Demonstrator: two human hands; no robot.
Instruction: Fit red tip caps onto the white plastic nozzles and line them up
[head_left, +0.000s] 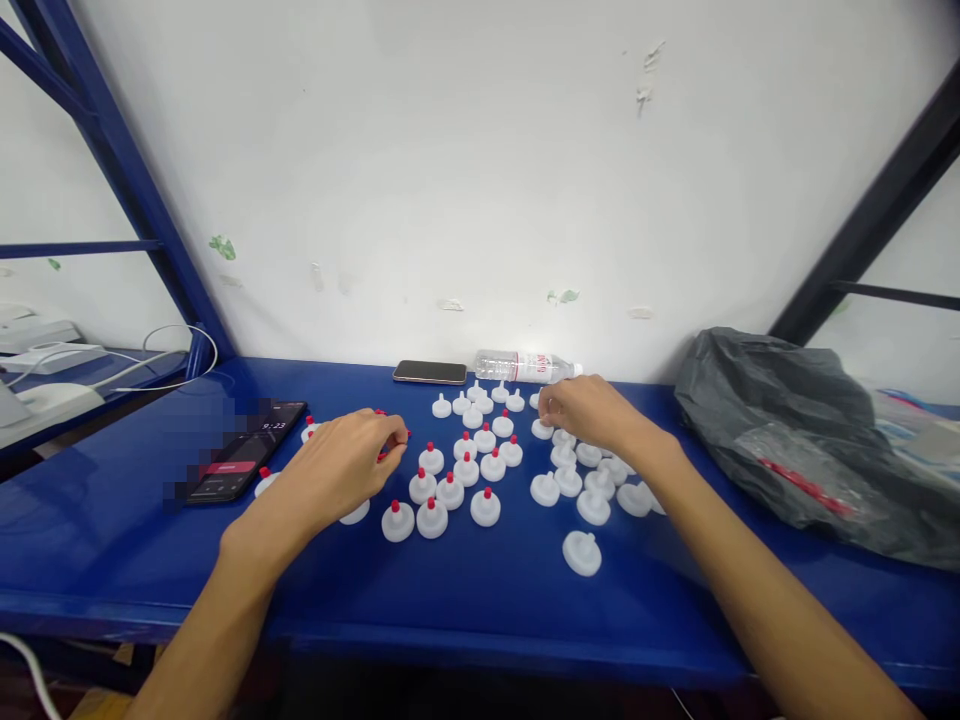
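My left hand (341, 460) is closed, with thumb and forefinger drawn together around a small red cap (407, 435); more red shows behind the fingers, partly hidden. On the right, the fingertips of my right hand (589, 410) pinch down at the top of a white spouted lid (541, 430), whose spout is covered by them. Between the hands stand several round white lids with red tips (449, 492). Under and around my right hand are several plain white lids (594, 507), their spouts bare. One plain lid (582, 553) lies tilted nearest the front edge.
A lit phone (247, 455) lies at left, and a dark phone (430, 373) near the wall. Beside that is a clear bottle (517, 366) on its side. A dark grey plastic bag (757, 400) with a clear packet of red pieces (810, 485) takes up the right. Blue frame posts (142, 190) flank the table.
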